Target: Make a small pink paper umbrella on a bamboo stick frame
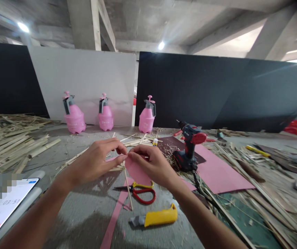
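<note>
Three panels [86,83]: black, white and black, upright across the back.
Grey surface [86,214]: spread across the foreground, shavings [168,149] scattered over it.
Pale strips [34,141]: heaped at the left, more strewn on the right.
Pink sheet [221,173]: flat, on the right.
Spray bottles [106,117]: three, pink, standing before the panels.
Drill [188,141]: dark with red parts, upright on its base beside the pink sheet.
Right hand [152,160]: pinching the rounded pink paper [138,171] between thumb and fingers.
Left hand [93,159]: thumb and fingertips drawn together, close against the right hand's; whether they grip anything, I cannot tell.
Utility knife [161,216]: yellow, nearer the camera than the scissors [134,190].
Scissors: red and yellow handles, black blades pointing left, lying below the rounded pink paper in the view.
Rounded pink paper: under the right hand's fingers, near the centre of the view.
Thin stick [128,188]: slants down from beneath the fingertips, in front of the scissors.
</note>
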Motion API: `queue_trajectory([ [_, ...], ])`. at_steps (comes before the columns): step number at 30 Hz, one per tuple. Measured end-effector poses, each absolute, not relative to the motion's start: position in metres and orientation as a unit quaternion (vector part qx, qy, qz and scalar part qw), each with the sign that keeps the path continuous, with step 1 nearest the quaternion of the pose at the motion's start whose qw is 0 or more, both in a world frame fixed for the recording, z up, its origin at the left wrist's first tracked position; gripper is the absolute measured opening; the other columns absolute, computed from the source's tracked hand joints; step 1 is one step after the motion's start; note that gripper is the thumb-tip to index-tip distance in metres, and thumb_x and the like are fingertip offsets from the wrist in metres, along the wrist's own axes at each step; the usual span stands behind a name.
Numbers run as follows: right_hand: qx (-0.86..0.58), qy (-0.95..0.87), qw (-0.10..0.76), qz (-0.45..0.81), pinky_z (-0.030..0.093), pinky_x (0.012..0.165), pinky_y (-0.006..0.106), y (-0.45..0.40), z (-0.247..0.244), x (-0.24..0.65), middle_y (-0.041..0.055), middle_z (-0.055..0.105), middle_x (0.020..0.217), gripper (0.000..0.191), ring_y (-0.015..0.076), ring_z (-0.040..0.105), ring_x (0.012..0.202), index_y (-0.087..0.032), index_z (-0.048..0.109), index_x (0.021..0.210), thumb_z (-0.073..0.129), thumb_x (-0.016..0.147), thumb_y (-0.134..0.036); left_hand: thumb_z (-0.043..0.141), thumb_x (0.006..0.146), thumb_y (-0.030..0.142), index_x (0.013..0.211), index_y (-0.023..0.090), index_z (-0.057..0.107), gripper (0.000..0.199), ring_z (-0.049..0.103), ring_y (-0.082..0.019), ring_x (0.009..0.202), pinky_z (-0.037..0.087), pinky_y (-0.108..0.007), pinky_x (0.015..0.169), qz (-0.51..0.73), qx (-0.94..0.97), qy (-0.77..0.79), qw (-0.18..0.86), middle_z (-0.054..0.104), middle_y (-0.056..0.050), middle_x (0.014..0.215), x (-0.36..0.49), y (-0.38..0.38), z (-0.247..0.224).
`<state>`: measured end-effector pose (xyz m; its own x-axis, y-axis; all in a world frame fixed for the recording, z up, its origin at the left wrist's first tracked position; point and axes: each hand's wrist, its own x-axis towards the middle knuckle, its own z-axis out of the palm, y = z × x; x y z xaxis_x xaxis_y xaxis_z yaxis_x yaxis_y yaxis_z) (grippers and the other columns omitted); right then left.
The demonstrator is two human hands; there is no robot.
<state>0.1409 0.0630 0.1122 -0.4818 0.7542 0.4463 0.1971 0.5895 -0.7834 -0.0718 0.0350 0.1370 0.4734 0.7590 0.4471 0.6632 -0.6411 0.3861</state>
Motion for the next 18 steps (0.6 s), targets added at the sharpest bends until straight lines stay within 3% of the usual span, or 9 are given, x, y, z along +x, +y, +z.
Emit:
queue_trajectory([
  [9, -0.31, -0.805, 0.394, 0.318, 0.045, 0.071, 0.028, 0.061, 0.112, 0.141, 0.0028, 0.071, 0.083, 0.023, 0.0159, 0.062, 0.077, -0.018, 0.069, 0.084, 0.053, 0.097, -0.026, 0.051, 0.103, 0.034, 0.104, 0.024, 0.06, 0.013, 0.061, -0.017, 0.094, 0.046, -0.03, 0.084, 0.282, 0.873, 0.394, 0.053, 0.065, 0.001, 0.103, -0.072, 0.038, 0.13],
  [18, -0.321, -0.768, 0.43, 0.349, 0.041, 0.068, 0.029, 0.071, 0.103, 0.136, 0.0019, 0.063, 0.074, 0.027, 0.0153, 0.054, 0.072, -0.017, 0.065, 0.076, 0.052, 0.096, -0.029, 0.052, 0.103, 0.029, 0.106, 0.022, 0.056, 0.009, 0.059, -0.021, 0.102, 0.042, -0.036, 0.092, 0.267, 0.9, 0.341, -0.049, 0.065, -0.002, 0.106, -0.068, 0.04, 0.127],
])
